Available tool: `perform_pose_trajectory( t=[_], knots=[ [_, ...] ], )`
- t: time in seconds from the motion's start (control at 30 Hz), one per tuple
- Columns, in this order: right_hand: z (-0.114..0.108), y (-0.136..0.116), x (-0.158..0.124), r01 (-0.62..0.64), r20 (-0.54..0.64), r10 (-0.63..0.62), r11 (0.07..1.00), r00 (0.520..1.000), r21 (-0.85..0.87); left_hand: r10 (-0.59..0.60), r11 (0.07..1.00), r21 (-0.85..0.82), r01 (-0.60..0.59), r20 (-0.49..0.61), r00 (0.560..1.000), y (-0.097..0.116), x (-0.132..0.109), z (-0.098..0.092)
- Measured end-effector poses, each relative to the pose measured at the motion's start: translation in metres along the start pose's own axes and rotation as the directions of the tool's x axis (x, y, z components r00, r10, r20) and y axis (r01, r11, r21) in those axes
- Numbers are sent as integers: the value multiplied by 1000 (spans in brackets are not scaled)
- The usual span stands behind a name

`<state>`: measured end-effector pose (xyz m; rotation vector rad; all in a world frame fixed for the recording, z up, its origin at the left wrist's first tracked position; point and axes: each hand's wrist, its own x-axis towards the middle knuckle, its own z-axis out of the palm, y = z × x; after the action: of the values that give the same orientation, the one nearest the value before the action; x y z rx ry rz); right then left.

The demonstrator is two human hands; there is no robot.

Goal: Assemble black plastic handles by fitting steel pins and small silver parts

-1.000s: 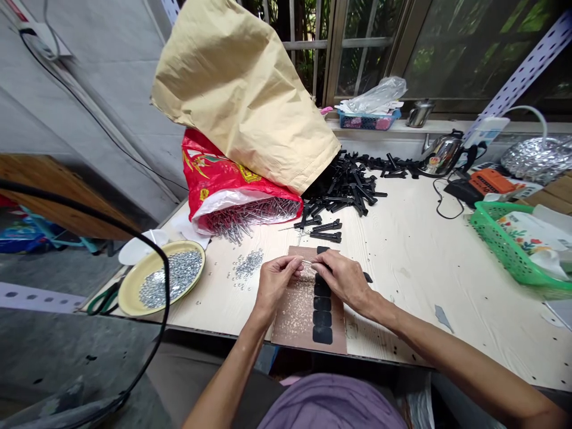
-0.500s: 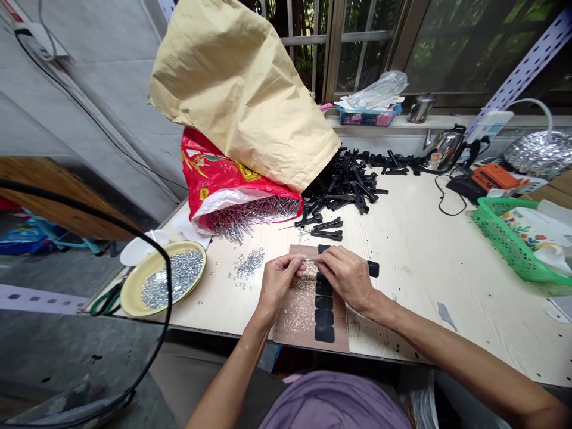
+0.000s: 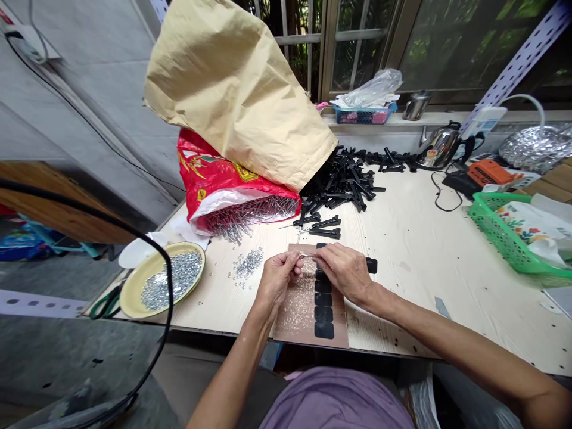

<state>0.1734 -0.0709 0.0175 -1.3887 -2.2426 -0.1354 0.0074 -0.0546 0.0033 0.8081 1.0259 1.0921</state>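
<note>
Pinched between the fingertips of both hands is a thin silver screw point(image 3: 306, 255), held level over a brown board point(image 3: 295, 322). My left hand point(image 3: 280, 277) grips its left end with thumb and forefinger, the other fingers curled. From the right, my right hand point(image 3: 344, 271) closes on the other end and covers it. Black rounded pads point(image 3: 324, 314) run in a column on the board, partly under the right hand. Several black plastic parts point(image 3: 325, 227) lie just beyond the hands. A scatter of small silver nuts or washers point(image 3: 249, 263) lies left of the board.
A yellow plate point(image 3: 127, 298) of small metal pieces stands at the left, near green-handled scissors point(image 3: 105, 302). Behind, a red bag point(image 3: 203, 173) spills long screws. A tan sack point(image 3: 232, 89) leans over a black parts heap point(image 3: 346, 179). A green basket point(image 3: 491, 235) stands right.
The view has shifted slightly. Both hands stay over the board with the screw between them, and the fingers have moved only a little.
</note>
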Motion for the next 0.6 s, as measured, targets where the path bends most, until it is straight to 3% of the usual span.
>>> perform_pose_trajectory(
  t=[0.2, 0.33, 0.5, 0.6],
  knots=[
    [4, 0, -1, 39, -18, -40, 997, 999, -62, 11, 998, 61, -10, -18, 1000, -4, 0, -3],
    [6, 3, -2, 92, -12, -94, 991, 996, -92, 121, 970, 217, -113, -24, 992, -4, -2, -6],
    [2, 2, -2, 1, 34, 0, 1000, 999, -27, 188, 932, 320, -172, -19, 982, -3, -2, -5],
    [2, 2, -3, 35, 26, -35, 999, 999, -34, 171, 944, 290, -158, -20, 985, -6, -1, -6]
  ],
)
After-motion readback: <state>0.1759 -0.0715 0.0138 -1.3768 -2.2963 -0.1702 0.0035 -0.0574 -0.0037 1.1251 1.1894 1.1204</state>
